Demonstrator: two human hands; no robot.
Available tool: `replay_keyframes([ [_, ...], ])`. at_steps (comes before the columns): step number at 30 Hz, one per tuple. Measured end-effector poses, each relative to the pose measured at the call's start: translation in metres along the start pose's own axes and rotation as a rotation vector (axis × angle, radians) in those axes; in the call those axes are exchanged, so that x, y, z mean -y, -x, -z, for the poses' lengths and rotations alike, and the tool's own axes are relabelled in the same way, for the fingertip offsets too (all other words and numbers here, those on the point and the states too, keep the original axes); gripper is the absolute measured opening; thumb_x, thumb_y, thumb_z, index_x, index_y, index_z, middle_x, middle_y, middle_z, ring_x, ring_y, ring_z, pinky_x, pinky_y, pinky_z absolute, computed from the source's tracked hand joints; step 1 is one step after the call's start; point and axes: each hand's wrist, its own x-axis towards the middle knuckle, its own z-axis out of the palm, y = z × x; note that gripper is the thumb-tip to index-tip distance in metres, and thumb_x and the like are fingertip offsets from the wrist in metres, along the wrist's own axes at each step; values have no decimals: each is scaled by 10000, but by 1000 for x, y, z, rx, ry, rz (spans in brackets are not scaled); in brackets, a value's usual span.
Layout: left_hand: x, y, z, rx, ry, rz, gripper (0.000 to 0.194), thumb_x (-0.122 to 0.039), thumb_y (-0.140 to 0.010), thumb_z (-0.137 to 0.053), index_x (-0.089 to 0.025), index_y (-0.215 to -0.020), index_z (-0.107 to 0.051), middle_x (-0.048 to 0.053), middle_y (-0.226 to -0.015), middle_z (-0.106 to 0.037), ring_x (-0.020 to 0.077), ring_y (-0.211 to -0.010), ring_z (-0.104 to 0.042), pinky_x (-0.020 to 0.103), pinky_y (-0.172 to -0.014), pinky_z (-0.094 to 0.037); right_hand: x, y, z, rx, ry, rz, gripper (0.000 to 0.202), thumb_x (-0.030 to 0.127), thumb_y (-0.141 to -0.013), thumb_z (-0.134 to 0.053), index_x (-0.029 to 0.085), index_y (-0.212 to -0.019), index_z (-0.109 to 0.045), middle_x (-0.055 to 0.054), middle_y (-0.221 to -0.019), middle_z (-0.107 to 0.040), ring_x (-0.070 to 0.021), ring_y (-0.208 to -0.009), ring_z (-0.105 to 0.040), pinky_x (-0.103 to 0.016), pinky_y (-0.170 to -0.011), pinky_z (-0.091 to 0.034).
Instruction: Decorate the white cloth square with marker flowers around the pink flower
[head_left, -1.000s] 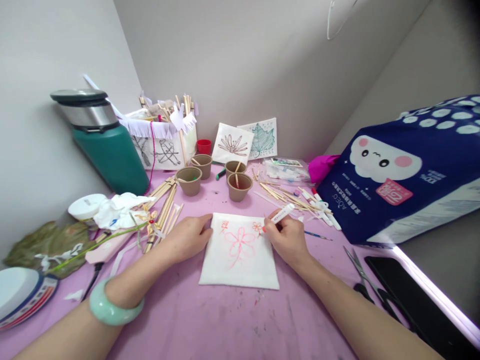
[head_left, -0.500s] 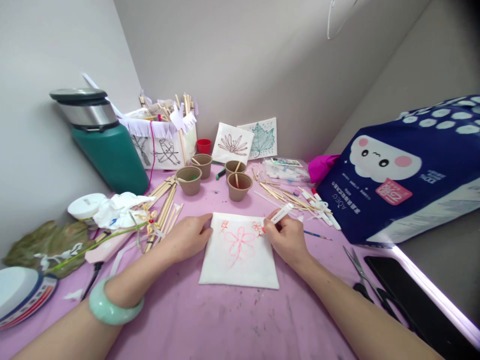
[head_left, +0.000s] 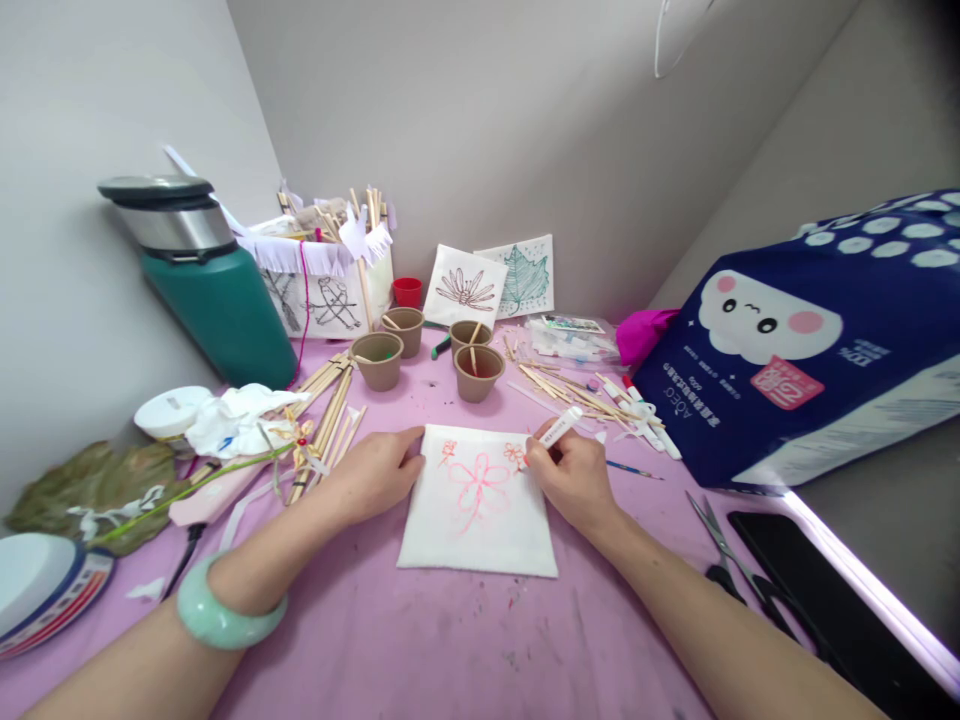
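Observation:
A white square canvas lies flat on the purple table. A large pink flower is drawn in its middle, with a small orange-red flower near each upper corner. My left hand is closed at the canvas's upper left edge, thumb and forefinger against it. In my right hand a white marker is pinched, its orange-red tip pointing down to the small flower at the upper right. Whether the tip touches the canvas I cannot tell.
Brown pots with sticks stand behind the canvas. Left are bamboo sticks and a green bottle. Right lie markers, a paintbrush, scissors and a black phone; a large blue package leans there. Two drawn canvases rest against the wall.
Almost nothing differs. The marker in my right hand has tilted and shifted very slightly to the left; my left hand and the canvas stay in place.

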Motion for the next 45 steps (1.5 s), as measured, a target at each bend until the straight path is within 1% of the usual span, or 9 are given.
replay_keyframes([
  [6,1,0,0,9,4,4,281,-244,-833,-406,-207,-1041,-591,-1,-620,-608,161,-617,-566,247,-567,-302,-1,-1,3,0,43,-2,190,323,-738,-489,178,-659,-584,8,-510,-558,-136,-475,-519,-234,-493,-337],
  [14,0,0,2,11,-5,10,291,-238,-830,-408,-206,-1052,-593,5,-630,-608,170,-630,-567,252,-572,-309,-2,-5,6,-10,109,9,218,335,-733,-467,175,-622,-567,2,-495,-540,-131,-452,-487,-241,-486,-316],
  [23,-2,1,2,17,-14,16,274,-240,-829,-409,-209,-1025,-598,4,-631,-613,167,-625,-563,248,-569,-306,1,-1,3,13,64,22,184,320,-738,-478,183,-654,-567,17,-499,-543,-129,-464,-505,-233,-494,-328],
  [34,0,1,1,12,-16,7,271,-245,-831,-407,-206,-1020,-598,5,-637,-617,165,-626,-568,247,-566,-307,2,1,0,31,23,6,203,333,-753,-486,183,-649,-574,16,-498,-538,-129,-460,-492,-239,-492,-326],
  [41,-1,1,2,19,-12,5,313,-250,-842,-390,-193,-1074,-593,17,-651,-630,175,-639,-584,254,-574,-320,2,-5,9,-86,-87,-44,194,329,-751,-517,187,-621,-540,35,-493,-502,-122,-466,-479,-241,-517,-352],
  [45,1,0,1,20,-3,2,327,-247,-840,-393,-195,-1097,-590,37,-726,-661,185,-698,-607,255,-596,-338,-2,-10,10,-125,-151,-115,194,338,-754,-537,178,-647,-564,24,-530,-535,-135,-511,-495,-250,-545,-370],
])
